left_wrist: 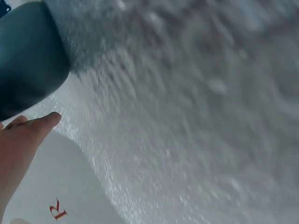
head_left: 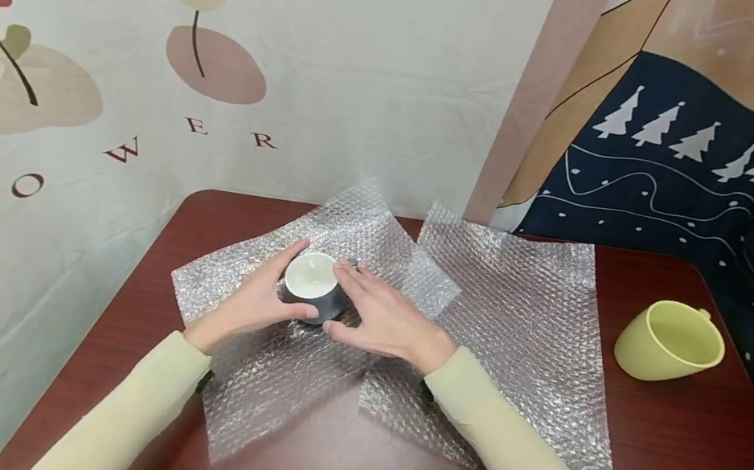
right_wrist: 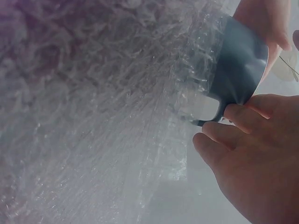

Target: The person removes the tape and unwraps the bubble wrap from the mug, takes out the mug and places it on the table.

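A dark grey mug [head_left: 322, 310] with a white inside stands on the left sheet of bubble wrap [head_left: 264, 405], its open top facing up. My left hand [head_left: 261, 295] holds its left side, thumb across the front and fingers round the back. In the left wrist view, one extended finger [left_wrist: 44, 123] shows beside the dark mug [left_wrist: 30, 60]. My right hand [head_left: 383, 313] rests against the other side, its fairly straight fingers at the rim and handle. In the right wrist view, those fingers [right_wrist: 238, 116] touch the mug's handle [right_wrist: 220, 112].
Another bubble wrap sheet [head_left: 519, 313] lies to the right, partly overlapped by the first. A yellow-green mug [head_left: 652, 349] sits tilted in view on the right of the dark red table [head_left: 704, 446]. Printed cloths [head_left: 387, 66] hang behind the table.
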Available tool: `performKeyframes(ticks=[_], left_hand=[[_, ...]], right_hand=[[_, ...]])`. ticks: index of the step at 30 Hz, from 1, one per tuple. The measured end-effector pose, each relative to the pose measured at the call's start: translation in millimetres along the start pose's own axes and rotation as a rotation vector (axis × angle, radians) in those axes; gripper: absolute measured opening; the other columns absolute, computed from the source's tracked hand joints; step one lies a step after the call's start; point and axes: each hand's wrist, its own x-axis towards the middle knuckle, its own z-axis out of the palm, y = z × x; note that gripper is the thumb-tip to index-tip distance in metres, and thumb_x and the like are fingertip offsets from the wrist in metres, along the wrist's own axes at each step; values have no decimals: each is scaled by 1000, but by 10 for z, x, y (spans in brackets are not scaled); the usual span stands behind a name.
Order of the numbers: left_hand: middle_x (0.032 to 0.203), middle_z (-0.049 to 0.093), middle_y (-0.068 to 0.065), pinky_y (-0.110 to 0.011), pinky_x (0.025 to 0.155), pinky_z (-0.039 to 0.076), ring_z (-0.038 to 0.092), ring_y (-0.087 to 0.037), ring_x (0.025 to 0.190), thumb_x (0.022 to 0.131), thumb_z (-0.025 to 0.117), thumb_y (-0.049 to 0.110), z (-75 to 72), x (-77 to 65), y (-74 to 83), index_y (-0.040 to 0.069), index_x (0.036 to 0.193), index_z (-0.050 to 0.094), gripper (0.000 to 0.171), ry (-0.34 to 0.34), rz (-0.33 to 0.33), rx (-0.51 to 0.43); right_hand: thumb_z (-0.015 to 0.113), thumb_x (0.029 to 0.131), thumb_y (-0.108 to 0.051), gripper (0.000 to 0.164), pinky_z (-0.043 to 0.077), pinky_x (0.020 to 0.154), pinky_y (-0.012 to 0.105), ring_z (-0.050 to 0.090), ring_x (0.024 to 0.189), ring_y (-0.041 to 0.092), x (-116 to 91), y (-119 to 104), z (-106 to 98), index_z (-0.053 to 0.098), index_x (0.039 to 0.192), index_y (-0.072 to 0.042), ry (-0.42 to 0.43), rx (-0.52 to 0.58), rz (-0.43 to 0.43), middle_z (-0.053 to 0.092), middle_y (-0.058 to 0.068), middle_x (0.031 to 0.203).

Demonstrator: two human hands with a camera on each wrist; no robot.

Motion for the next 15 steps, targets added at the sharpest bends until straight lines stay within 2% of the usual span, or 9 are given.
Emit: performKeyframes(ticks=[2, 4, 10, 15], left_hand=[[164, 35, -19, -66, 109, 39, 44, -43, 142, 79, 91, 38, 39, 24, -3, 11, 165, 22, 113, 12, 0, -3], [160, 41, -17, -64, 105, 43, 50, -41, 136, 78, 92, 38, 69, 43, -5, 11, 164, 24, 113, 23, -4, 5], [155, 47, -15, -62, 99, 47, 55, -40, 129, 77, 92, 41, 110, 65, -32, 14, 163, 28, 111, 46, -41, 30], [145, 54, -21, -60, 94, 50, 60, -41, 121, 79, 90, 40, 132, 82, -49, 8, 159, 35, 103, 75, -56, 36]], right_hand=[[54, 97, -61, 93, 25, 123, 53, 20, 155, 38, 1, 0, 0, 19, 166, -10, 1, 1, 2, 19, 9, 171], [55, 96, -60, 92, 25, 123, 53, 20, 155, 37, 0, -1, 0, 20, 166, -10, 2, 0, 3, 20, 9, 171], [53, 96, -59, 91, 25, 123, 51, 20, 155, 36, -2, -8, -1, 20, 166, -11, -3, -2, 9, 20, 7, 171], [51, 97, -59, 89, 23, 124, 49, 19, 156, 35, 2, -6, 5, 20, 166, -11, -2, 3, 12, 20, 7, 171]])
